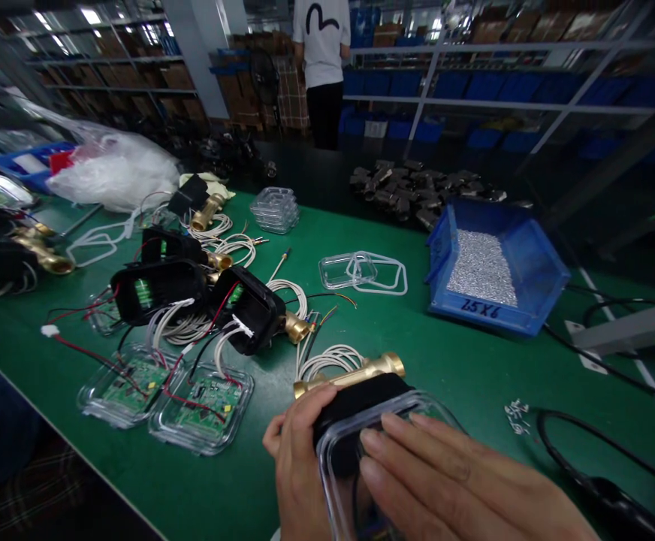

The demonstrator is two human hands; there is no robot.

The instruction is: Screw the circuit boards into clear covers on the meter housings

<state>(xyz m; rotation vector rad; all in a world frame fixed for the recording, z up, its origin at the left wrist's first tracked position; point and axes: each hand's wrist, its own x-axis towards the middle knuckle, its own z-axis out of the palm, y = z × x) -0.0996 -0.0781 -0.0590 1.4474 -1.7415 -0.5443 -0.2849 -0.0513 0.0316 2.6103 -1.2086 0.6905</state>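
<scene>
At the near side of the green bench [445, 361], head view: two hands on one black housing [364, 392] with a clear cover [324, 458].
Left hand [302, 451] clamped round the housing's left side, fingers curled on it; right hand [445, 477] laid over the cover, fingers straight, nearly together; whether the cover is seated all round, cannot tell; brass pipe fitting [384, 367] along the housing's far side, coiled pale cable [336, 359] just beyond; to the left, two clear shells bearing circuit boards [209, 398], wired to open black housings [158, 291]; to the right, loose small screws [516, 415] near a black cable [564, 462]; beyond, blue bin [488, 319] of silvery pieces.
</scene>
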